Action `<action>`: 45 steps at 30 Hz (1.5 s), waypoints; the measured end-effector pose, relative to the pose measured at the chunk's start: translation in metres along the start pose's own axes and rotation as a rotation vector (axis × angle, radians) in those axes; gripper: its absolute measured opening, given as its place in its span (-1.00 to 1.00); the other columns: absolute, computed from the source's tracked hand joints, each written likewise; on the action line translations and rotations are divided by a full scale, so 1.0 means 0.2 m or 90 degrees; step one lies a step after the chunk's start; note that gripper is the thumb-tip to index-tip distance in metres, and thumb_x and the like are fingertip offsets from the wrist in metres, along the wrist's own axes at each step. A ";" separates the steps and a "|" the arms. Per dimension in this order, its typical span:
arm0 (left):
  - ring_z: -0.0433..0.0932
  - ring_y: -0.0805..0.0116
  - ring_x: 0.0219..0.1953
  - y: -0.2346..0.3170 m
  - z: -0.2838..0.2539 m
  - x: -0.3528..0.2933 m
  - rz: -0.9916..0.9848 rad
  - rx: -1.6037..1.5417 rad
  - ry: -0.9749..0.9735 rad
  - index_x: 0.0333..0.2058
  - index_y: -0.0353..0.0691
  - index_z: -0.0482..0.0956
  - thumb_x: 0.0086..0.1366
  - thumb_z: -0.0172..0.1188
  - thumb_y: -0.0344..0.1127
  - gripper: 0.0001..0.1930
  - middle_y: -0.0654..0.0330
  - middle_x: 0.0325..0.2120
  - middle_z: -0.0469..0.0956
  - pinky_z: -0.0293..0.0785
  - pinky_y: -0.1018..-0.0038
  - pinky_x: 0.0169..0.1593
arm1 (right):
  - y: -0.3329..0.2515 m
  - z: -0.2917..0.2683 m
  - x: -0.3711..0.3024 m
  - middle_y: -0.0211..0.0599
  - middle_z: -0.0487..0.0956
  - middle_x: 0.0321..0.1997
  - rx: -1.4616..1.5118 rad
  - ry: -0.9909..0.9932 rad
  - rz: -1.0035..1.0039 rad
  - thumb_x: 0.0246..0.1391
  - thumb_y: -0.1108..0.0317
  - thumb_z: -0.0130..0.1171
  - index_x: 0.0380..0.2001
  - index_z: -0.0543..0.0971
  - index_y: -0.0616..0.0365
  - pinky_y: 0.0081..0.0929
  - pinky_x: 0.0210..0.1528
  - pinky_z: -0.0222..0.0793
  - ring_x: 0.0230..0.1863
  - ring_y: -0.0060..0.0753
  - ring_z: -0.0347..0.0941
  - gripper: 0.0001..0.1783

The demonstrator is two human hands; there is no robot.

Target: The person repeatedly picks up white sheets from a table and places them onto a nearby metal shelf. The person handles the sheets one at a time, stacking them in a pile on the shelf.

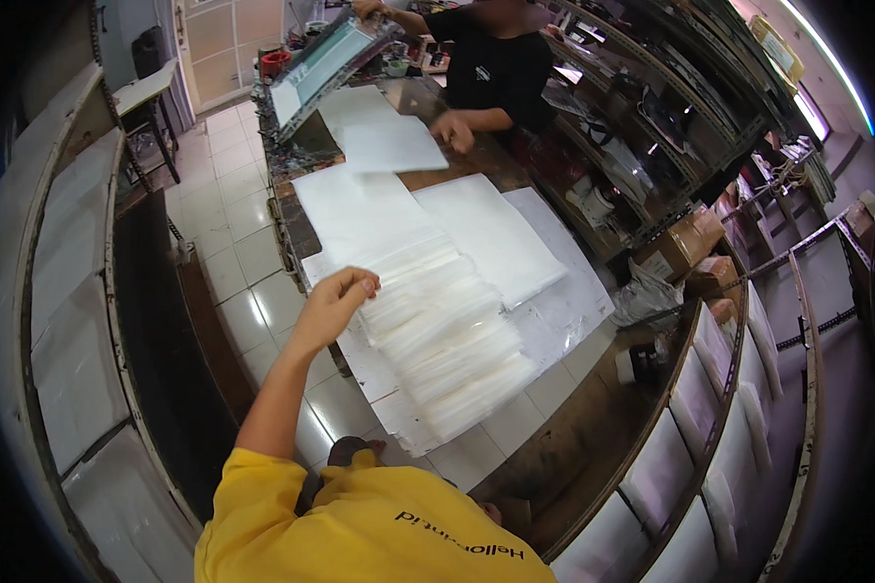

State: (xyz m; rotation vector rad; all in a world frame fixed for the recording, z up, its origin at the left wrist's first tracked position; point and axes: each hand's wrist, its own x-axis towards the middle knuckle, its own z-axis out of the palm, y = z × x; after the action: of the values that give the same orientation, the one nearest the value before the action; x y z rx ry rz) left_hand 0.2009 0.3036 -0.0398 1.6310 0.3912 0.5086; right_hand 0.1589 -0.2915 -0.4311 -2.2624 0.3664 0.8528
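Note:
My left hand (336, 303) reaches over the left edge of the table, its fingers curled in a pinch. The fingertips are at the edge of a fanned stack of thin white sheets or bags (447, 330), whose edges overlap in ripples toward me. Whatever the pinch holds is too small to make out. Beyond the stack lies a flat white sheet (355, 209), with another white pile (496, 238) to its right. My right hand does not show.
Across the worktable (423, 182), a person in black tilts up a printing screen frame (326, 83) with one hand; their other hand (454, 129) is near a white sheet (389, 141). Racks with white packs (651, 481) stand right, more racks (73, 209) left. Cardboard boxes (685, 243) sit right.

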 end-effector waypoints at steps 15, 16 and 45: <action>0.46 -0.02 0.06 -0.76 -0.11 1.27 0.145 0.631 0.090 -0.02 -0.29 0.53 0.19 0.16 -0.37 -0.64 -0.05 0.00 0.50 0.41 0.17 0.14 | -0.10 -0.05 -0.35 0.03 0.60 -0.18 -0.011 0.053 0.134 0.13 0.18 0.09 -0.15 0.56 0.37 -0.16 -0.06 0.41 -0.13 -0.07 0.56 -0.59; 0.45 -0.01 0.07 -0.79 -0.12 1.32 0.138 0.664 0.089 0.01 -0.28 0.52 0.19 0.15 -0.38 -0.62 -0.04 0.01 0.49 0.41 0.17 0.15 | -0.09 -0.05 -0.35 0.00 0.61 -0.21 -0.017 0.053 0.140 0.13 0.19 0.10 -0.15 0.55 0.37 -0.16 -0.09 0.43 -0.16 -0.07 0.57 -0.59; 0.46 0.08 -0.53 -0.29 0.67 0.13 0.414 0.490 -0.219 -0.35 -0.17 0.50 0.13 0.21 -0.37 -0.89 0.15 -0.50 0.46 0.42 0.21 -0.40 | -1.18 -0.32 -0.59 -0.36 0.51 -0.28 0.483 0.112 -0.130 0.32 0.24 0.04 0.03 0.40 0.08 -0.57 -0.39 0.36 -0.42 -0.55 0.43 -0.72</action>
State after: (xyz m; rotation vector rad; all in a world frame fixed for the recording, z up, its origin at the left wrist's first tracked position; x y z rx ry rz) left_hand 0.2973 0.2120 -0.1058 2.5639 -0.2635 0.5729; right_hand 0.2114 -0.1617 -0.1995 -1.6235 0.4375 0.3203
